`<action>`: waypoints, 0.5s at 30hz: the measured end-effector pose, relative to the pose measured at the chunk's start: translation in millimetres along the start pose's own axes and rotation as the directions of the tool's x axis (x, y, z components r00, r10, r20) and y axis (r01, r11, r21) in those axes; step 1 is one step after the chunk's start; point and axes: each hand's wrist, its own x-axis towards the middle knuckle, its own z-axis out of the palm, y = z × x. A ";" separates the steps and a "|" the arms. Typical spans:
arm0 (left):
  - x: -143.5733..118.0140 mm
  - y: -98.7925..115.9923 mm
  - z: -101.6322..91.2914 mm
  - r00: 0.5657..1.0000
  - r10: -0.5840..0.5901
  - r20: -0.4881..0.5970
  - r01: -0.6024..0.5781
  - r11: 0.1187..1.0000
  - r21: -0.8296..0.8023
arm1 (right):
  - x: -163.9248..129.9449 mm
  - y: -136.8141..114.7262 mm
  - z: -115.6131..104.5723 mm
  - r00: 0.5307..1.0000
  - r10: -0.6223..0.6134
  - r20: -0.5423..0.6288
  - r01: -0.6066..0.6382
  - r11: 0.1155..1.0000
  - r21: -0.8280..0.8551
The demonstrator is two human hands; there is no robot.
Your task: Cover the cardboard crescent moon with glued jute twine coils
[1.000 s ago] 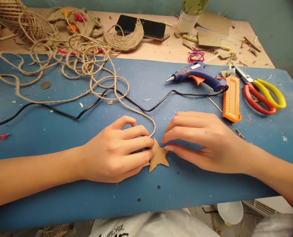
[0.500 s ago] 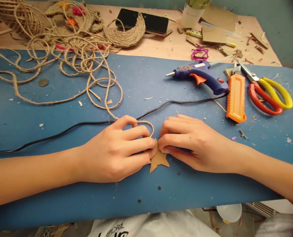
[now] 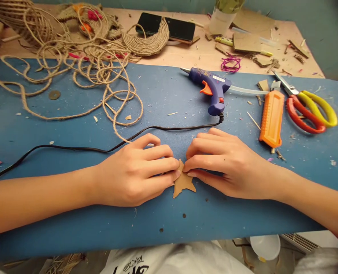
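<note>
A small cardboard star lies on the blue mat, pinched between the fingers of both hands. My left hand grips its left side, fingertips closed and partly covering the edge. My right hand has its thumb and fingertips closed on the upper right side. Jute twine runs down from a loose tangle and passes under my left hand, where its end is hidden. Beyond the hands, a blue glue gun with an orange trigger lies on its side, its black cord trailing left.
An orange utility knife and red-and-yellow scissors lie at the right. Behind are a black phone, a coiled twine piece, purple wire and cardboard scraps. A coin-like disc sits at the left.
The glue gun has shifted left and turned, its handle now pointing toward me, and its cord has moved with it. The twine loop between my hands no longer shows. Both hands stay almost still.
</note>
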 end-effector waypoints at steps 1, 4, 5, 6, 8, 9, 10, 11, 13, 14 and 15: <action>-1.0 -0.3 1.3 1.000 0.003 -0.007 -0.003 1.000 -0.001 | 0.2 0.0 0.1 1.000 0.000 -0.001 0.000 1.000 0.001; -2.5 -1.0 3.8 1.000 0.010 -0.028 -0.010 1.000 -0.003 | 0.7 0.1 0.5 1.000 0.009 0.010 -0.009 1.000 0.016; -2.4 -1.1 3.8 1.000 0.010 -0.024 -0.010 1.000 -0.003 | 0.9 0.0 0.6 1.000 0.013 0.020 -0.014 1.000 0.025; -1.9 -1.1 3.4 1.000 0.008 -0.019 -0.008 1.000 -0.001 | 1.2 -0.1 0.6 0.999 0.017 0.031 -0.018 0.999 0.033; -0.7 -1.2 2.2 1.000 0.007 -0.016 -0.007 1.000 0.003 | 1.9 -0.5 0.4 0.999 0.020 0.049 -0.022 0.999 0.037; -0.1 -1.2 1.6 1.000 0.004 -0.008 -0.004 1.000 0.005 | 2.4 -0.8 0.2 0.998 0.018 0.055 -0.020 0.999 0.036; 0.3 -1.3 1.1 1.000 0.004 -0.006 -0.004 1.000 0.007 | 2.8 -1.0 0.0 0.998 0.015 0.059 -0.017 0.999 0.031; 0.6 -1.3 0.8 1.000 0.006 -0.010 -0.006 1.000 0.009 | 3.2 -1.2 -0.2 0.998 0.013 0.063 -0.014 1.000 0.027; 0.8 -1.4 0.2 1.000 0.013 -0.020 -0.013 1.000 0.011 | 3.7 -1.1 -0.3 0.997 0.010 0.071 -0.011 1.000 0.021; 0.8 -1.4 -0.1 1.000 0.013 -0.019 -0.013 1.000 0.014 | 3.8 -0.9 -0.4 0.997 0.010 0.079 -0.012 1.000 0.019; 0.9 -1.3 -0.4 1.000 0.013 -0.019 -0.013 1.000 0.017 | 3.8 -0.5 -0.4 0.996 0.009 0.086 -0.011 1.000 0.019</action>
